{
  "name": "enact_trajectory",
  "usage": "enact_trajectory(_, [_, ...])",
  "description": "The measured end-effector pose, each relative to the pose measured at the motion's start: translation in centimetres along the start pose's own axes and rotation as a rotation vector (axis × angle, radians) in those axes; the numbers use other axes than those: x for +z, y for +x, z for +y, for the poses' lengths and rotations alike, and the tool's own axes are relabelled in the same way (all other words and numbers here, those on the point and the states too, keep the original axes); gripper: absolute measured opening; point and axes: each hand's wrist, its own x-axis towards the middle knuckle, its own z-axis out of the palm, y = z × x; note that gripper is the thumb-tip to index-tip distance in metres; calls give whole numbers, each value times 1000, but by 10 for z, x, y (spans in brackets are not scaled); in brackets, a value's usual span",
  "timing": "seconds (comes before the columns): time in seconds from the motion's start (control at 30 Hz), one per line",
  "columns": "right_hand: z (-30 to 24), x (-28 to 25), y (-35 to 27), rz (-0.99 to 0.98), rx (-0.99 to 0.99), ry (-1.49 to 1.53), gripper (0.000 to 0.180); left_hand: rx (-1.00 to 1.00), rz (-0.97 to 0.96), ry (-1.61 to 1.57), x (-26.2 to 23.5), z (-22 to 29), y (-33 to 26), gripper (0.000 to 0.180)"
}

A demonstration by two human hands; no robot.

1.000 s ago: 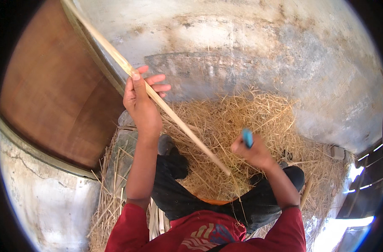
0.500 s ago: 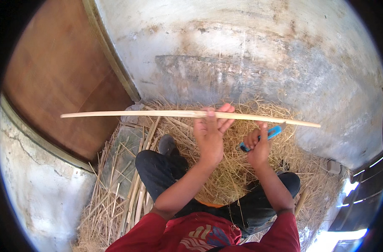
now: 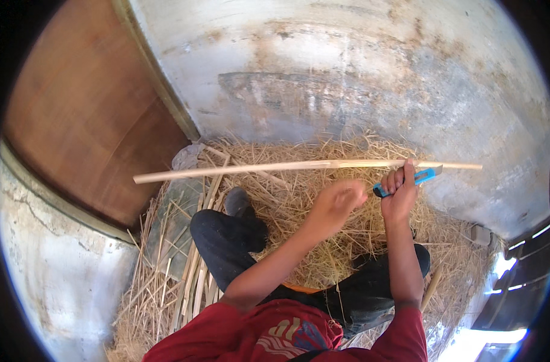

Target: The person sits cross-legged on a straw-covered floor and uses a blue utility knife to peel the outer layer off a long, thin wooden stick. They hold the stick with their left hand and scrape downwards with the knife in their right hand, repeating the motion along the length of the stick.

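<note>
A long, pale bamboo strip stretches level across the view, with a rough spot near its middle. My right hand is closed round a blue utility knife, its blade end pointing right just under the strip. The thumb and fingertips of that hand also meet the strip on its right part and seem to hold it up. Below the strip and left of the knife, my left hand is off the strip. Motion smears its fingers, so their pose is unclear.
Straw and shavings cover the floor round my crossed legs. Several split strips lie at my left beside a grey slab. A stained wall rises ahead, a brown panel stands at the left, and a small block sits at the right.
My left hand has let go of the strip and dropped below it, moving right. The right hand has risen with the knife to the strip, which has shifted right.
</note>
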Motion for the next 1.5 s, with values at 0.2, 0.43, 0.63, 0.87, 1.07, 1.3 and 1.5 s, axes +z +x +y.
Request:
enact_trajectory(0.2, [-31,-19,24,23,-38,-71,23,540,153,909,-59,68,-58,17])
enact_trajectory(0.43, [-35,-27,40,-73,-32,-1,23,-160,-633,986,-147,46,-18,38])
enact_trajectory(0.63, [-39,-47,63,-101,27,-53,24,-551,-647,267,-123,11,-68,37])
enact_trajectory(0.87, [-30,-34,42,39,90,-940,35,-382,-304,157,-95,-11,-124,41])
enact_trajectory(1.07, [31,-92,-90,-996,479,-2134,62,-217,-64,237,-116,4,-137,35])
enact_trajectory(1.3, [74,-166,-142,-851,1211,-1509,60,-162,-55,218,-127,8,-144,34])
enact_trajectory(1.5, [103,-154,-183,-589,993,-1189,48,-150,-97,76,-118,2,-145,33])
